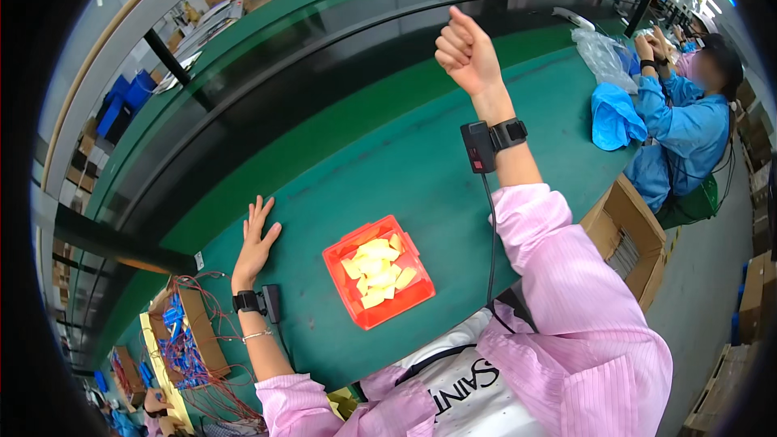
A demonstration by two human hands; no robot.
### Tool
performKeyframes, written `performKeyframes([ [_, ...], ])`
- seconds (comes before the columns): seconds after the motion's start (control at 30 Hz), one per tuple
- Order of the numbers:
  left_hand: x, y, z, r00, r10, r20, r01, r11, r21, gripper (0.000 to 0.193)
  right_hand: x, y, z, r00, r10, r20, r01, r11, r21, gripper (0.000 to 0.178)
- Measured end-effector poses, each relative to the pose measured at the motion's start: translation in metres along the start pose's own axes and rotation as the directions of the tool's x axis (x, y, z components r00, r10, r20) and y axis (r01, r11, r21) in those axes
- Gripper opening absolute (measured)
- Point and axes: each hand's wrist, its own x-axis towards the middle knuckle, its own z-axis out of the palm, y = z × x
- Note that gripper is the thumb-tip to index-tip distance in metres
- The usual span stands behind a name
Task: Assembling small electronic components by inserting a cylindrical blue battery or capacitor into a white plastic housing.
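My left hand [257,241] is open over the green tabletop, its fingers spread and nothing in them. Raised at the far side of the table, my right hand [469,53] is closed in a fist, and no object shows in it. Between my forearms and nearer to me, a red plastic bin [330,263] stands on the green table [307,194]. Several small pale-yellow pieces [376,269] lie heaped inside it. Neither hand touches the bin. A black device on a strap sits at each wrist, with a cable running back along the arm.
A cardboard box [212,332] of blue parts and red wires is at the left. On the right are an open carton [595,231], a blue cloth-like bundle [617,117] and clear plastic bags [603,57]. A co-worker in blue [688,129] sits beyond. A dark conveyor [324,65] runs behind the table.
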Motion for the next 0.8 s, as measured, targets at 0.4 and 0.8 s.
performKeyframes([
  [0.4,-0.004,0.013,-0.004,1.0,-0.015,-0.004,0.015,1.0,-0.011,0.055,-0.006,-0.063,-0.023,0.816,-0.498,0.294,0.22,0.737,0.639,0.048],
  [0.8,0.01,0.052,-0.044,0.966,-0.033,-0.258,-0.034,0.968,-0.25,0.036,-0.039,-0.077,0.045,0.8,-0.599,0.027,0.534,0.691,-0.487,0.05],
])
